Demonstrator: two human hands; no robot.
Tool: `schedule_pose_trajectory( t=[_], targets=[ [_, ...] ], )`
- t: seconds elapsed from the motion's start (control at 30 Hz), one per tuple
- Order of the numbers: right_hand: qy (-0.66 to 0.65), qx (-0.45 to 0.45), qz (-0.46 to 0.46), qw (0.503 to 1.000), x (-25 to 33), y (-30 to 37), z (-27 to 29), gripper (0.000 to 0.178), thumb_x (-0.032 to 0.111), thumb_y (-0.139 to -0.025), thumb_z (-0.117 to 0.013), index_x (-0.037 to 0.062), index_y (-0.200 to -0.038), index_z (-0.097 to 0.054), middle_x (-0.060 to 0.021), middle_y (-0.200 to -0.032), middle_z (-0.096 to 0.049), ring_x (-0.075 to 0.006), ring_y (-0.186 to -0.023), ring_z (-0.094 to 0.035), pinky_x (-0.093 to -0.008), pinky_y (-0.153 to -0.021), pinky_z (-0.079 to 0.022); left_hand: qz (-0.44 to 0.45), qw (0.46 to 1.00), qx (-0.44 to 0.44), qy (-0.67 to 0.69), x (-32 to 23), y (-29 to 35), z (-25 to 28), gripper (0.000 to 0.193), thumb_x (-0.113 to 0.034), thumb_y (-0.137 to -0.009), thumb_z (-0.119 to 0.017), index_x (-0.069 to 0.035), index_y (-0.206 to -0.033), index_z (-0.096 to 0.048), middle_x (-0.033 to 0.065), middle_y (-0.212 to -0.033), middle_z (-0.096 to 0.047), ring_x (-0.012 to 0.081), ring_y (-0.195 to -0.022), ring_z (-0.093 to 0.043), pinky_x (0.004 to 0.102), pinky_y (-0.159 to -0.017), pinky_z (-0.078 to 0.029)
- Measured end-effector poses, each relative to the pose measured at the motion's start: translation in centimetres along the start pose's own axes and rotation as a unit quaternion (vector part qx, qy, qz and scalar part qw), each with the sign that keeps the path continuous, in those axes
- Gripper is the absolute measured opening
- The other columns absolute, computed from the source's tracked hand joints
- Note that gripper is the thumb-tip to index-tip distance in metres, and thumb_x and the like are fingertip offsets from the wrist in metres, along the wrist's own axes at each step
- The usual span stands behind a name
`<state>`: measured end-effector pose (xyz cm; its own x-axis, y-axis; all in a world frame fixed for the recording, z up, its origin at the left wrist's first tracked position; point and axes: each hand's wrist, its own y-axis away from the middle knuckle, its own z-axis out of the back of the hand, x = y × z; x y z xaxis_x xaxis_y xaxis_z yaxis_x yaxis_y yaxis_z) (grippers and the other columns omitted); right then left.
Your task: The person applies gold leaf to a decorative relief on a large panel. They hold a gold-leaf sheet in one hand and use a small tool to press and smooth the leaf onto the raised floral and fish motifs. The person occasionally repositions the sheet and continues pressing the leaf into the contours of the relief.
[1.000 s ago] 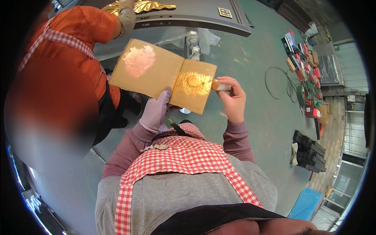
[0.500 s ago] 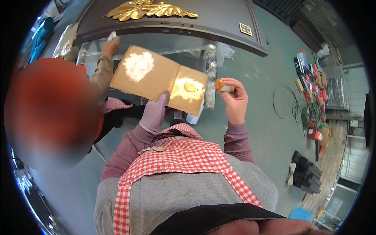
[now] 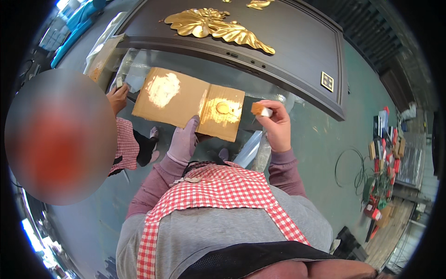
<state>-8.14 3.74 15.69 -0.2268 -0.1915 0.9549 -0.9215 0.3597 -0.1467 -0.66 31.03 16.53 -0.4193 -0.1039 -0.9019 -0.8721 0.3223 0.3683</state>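
My left hand, in a pale purple glove, grips the lower edge of a folded piece of brown cardboard, thumb on top. The cardboard bears a whitish smear on its left part and a wet gold paint patch with a small puddle on its right part. Just right of the cardboard and apart from it, my bare right hand pinches a small white sponge block whose left end is stained orange-gold. Beyond them lies a dark framed panel with a raised gold leaf-like ornament.
A co-worker stands close at my left, their hand holding a small pale block. A small gold square plate sits at the panel's right corner. Coiled cable and tools with red parts lie on the floor at right.
My view has shifted, so the panel sits further right and shows more. The sponge is now nearer the cardboard's right edge, its stained end pointing left. The co-worker's hand has lowered away from the panel.
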Motion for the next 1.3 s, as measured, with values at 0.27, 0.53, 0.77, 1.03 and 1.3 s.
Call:
schedule_pose_trajectory(
  t=[0.27,0.53,0.77,1.03,1.3],
  targets=[
    [0.161,0.093,-0.127,0.974,-3.1,-3.2,-0.1,0.037,-0.006,-0.090,-0.075,0.0045,-0.125,-0.071,-0.0004,-0.115,-0.073,-0.0094,-0.106,-0.068,-0.0269,-0.094,-0.055,0.040,0.998,-0.040,0.035,-3.0,-3.0,0.9,0.048,-0.035,-0.111,-0.063,0.002,-0.141,-0.057,0.0106,-0.098,-0.072,0.0127,-0.072,-0.070,0.0397,-0.082,-0.070],
    [-0.155,0.022,-0.143,0.977,-4.0,-7.8,0.2,0.040,0.003,-0.096,-0.075,0.0051,-0.135,-0.072,-0.0052,-0.117,-0.075,-0.0173,-0.109,-0.072,-0.0327,-0.093,-0.060,-0.041,0.998,0.019,-0.050,-1.8,-10.7,5.6,0.042,-0.029,-0.113,-0.060,0.003,-0.138,-0.059,0.0111,-0.104,-0.072,0.0150,-0.081,-0.071,0.0357,-0.074,-0.067],
    [0.252,0.010,-0.061,0.966,-6.8,-13.2,-4.3,0.032,-0.001,-0.094,-0.074,0.0051,-0.126,-0.074,-0.0045,-0.116,-0.071,-0.0155,-0.102,-0.071,-0.0297,-0.091,-0.057,0.020,0.996,-0.014,-0.090,-6.4,-17.6,10.4,0.029,-0.020,-0.111,-0.063,-0.003,-0.134,-0.066,0.0055,-0.083,-0.067,0.0088,-0.054,-0.052,0.0255,-0.054,-0.051],
    [0.214,-0.019,-0.031,0.976,-5.8,-22.2,-16.8,0.037,-0.011,-0.089,-0.077,0.0030,-0.123,-0.071,-0.0035,-0.121,-0.068,-0.0131,-0.110,-0.067,-0.0266,-0.096,-0.056,-0.346,0.801,0.059,-0.485,-8.1,-25.3,17.5,0.044,0.001,-0.100,-0.061,-0.004,-0.143,-0.062,0.0181,-0.115,-0.072,0.0376,-0.092,-0.073,0.0441,-0.074,-0.059],
    [0.420,0.070,0.069,0.902,-5.7,-26.8,-19.8,0.035,-0.004,-0.087,-0.080,0.0032,-0.120,-0.072,-0.0074,-0.111,-0.070,-0.0168,-0.086,-0.064,-0.0295,-0.078,-0.055,-0.335,0.802,0.031,-0.493,-6.4,-27.2,18.6,0.035,-0.002,-0.099,-0.061,-0.001,-0.133,-0.067,0.0235,-0.119,-0.070,0.0441,-0.106,-0.069,0.0503,-0.091,-0.056]
  ],
)
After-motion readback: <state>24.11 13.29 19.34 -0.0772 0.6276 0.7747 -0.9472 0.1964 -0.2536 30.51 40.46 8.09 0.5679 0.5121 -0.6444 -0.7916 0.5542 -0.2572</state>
